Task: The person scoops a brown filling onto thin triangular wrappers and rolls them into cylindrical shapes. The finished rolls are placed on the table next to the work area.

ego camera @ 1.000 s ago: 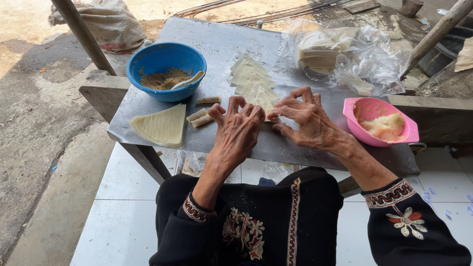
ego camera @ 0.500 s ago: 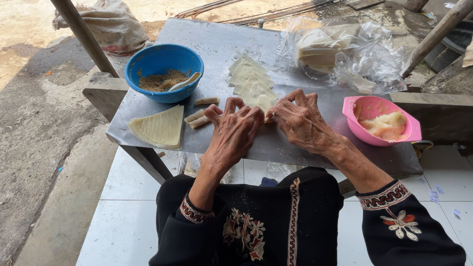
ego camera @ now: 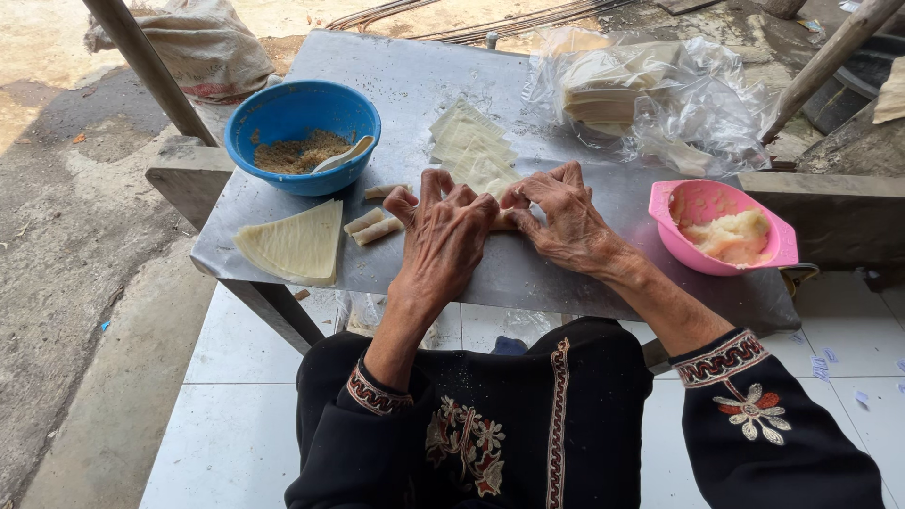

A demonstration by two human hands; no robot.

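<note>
Both my hands rest side by side on a metal table (ego camera: 528, 273). My left hand (ego camera: 445, 236) and my right hand (ego camera: 563, 219) have their fingers curled down over a pale wrapper (ego camera: 506, 221) that they roll between them; most of it is hidden under the fingers. Just beyond my fingertips lies a fanned stack of pale triangular wrappers (ego camera: 471, 151). Left of my left hand lie finished small rolls (ego camera: 374, 226), and another one (ego camera: 385, 190) sits by the bowl.
A blue bowl (ego camera: 283, 118) of brown crumbly filling with a spoon (ego camera: 343, 154) stands at the back left. A triangular wrapper stack (ego camera: 294, 245) lies at the front left. A pink bowl (ego camera: 705, 203) of pale paste is at right. A plastic bag of wrappers (ego camera: 641, 90) sits behind.
My hands have stayed over the wrapper, fingers shifting slightly as they roll it. The rest of the table is unchanged.
</note>
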